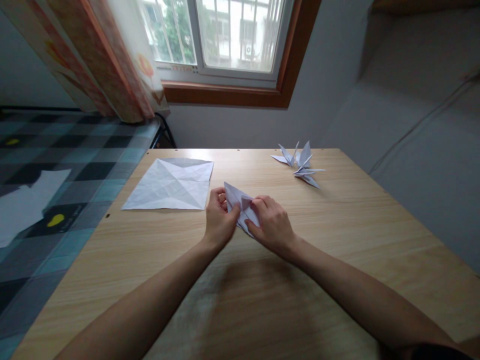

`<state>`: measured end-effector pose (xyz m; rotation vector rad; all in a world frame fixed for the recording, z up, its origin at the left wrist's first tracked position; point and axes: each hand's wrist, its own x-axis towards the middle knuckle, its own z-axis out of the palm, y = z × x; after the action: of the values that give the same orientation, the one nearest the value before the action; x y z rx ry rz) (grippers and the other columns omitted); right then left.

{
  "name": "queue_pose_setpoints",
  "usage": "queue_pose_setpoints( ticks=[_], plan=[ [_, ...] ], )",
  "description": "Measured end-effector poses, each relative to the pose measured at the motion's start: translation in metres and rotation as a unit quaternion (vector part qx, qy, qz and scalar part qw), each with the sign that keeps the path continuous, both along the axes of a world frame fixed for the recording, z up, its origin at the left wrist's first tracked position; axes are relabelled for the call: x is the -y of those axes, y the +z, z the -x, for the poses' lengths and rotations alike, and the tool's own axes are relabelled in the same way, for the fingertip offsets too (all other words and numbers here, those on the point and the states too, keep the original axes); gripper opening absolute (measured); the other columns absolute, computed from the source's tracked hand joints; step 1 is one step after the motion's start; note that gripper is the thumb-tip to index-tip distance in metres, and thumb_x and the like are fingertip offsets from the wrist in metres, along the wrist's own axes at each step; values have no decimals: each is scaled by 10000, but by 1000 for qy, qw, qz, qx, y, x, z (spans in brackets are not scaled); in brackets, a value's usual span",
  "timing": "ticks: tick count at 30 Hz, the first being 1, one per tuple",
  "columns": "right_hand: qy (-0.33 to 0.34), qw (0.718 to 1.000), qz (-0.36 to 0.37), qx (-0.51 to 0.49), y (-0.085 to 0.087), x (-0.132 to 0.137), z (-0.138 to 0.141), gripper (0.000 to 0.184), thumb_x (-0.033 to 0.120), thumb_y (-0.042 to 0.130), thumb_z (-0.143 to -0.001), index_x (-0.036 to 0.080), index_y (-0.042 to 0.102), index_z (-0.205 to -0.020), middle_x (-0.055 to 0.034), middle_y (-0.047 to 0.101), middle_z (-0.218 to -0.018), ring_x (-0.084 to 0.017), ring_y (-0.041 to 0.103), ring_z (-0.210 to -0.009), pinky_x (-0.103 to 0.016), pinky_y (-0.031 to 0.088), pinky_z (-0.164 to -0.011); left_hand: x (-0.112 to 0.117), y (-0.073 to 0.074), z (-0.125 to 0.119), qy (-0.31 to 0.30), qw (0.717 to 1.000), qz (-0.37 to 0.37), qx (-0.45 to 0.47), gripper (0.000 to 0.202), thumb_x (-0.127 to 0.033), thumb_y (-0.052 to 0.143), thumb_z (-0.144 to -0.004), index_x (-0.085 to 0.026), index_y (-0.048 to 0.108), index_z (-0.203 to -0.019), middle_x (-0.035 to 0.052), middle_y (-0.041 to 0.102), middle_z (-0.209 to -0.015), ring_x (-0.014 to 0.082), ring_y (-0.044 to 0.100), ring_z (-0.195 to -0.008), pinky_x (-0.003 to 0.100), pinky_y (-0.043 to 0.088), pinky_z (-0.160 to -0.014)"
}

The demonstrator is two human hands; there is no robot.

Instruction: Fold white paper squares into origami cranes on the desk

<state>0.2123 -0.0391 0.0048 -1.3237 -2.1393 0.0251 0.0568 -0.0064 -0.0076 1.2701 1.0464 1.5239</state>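
Note:
A partly folded piece of white origami paper [245, 212] is held above the middle of the table. My left hand [221, 215] grips its left side, thumb on the front face and fingers curled behind. On the right side, my right hand [272, 222] pinches the paper, with the fingertips at a small raised flap near its top. A creased white paper sheet [176, 185] lies flat to the left of my hands. Folded paper cranes [303, 165] stand close together at the far right of the table.
The wooden table [337, 280] runs up near a wall below a barred window [240, 35]. On the left is a bed with a checked cover [86, 150], with white paper pieces [30, 205] on it. A patterned curtain [108, 60] hangs beside the window.

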Motion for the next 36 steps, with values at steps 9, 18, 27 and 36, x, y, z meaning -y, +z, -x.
queue_pose_setpoints(
  ticks=[9,18,27,36],
  plan=[
    [-52,993,60,-90,-5,-9,-1,187,206,599,-736,187,575,-920,-81,598,-951,-238,579,-882,-349,494,-772,-3,-2,2,75,997,-4,-21,296,-161,686,-638,-192,508,-872,-40,573,-753,122,560,-660,226,468,-593],
    [-68,963,124,-229,1,-12,-3,103,166,549,-650,232,475,-677,30,513,-680,-159,497,-638,-265,389,-597,-7,-2,6,92,996,10,-3,289,-279,727,-722,-158,611,-957,24,685,-859,166,632,-746,272,508,-685],
    [-63,916,195,-344,-3,-30,-23,136,305,599,-686,203,576,-598,27,538,-557,-137,465,-553,-263,335,-548,-14,0,13,176,984,-3,-17,309,-297,760,-710,-146,630,-946,69,703,-921,207,668,-846,341,544,-818],
    [-111,762,210,-603,-11,-50,-37,167,314,656,-537,209,541,-595,64,472,-504,-99,369,-484,-241,295,-475,-21,-3,20,221,974,33,27,373,-328,785,-699,-180,560,-957,73,694,-953,201,678,-869,345,568,-820]
  ],
)
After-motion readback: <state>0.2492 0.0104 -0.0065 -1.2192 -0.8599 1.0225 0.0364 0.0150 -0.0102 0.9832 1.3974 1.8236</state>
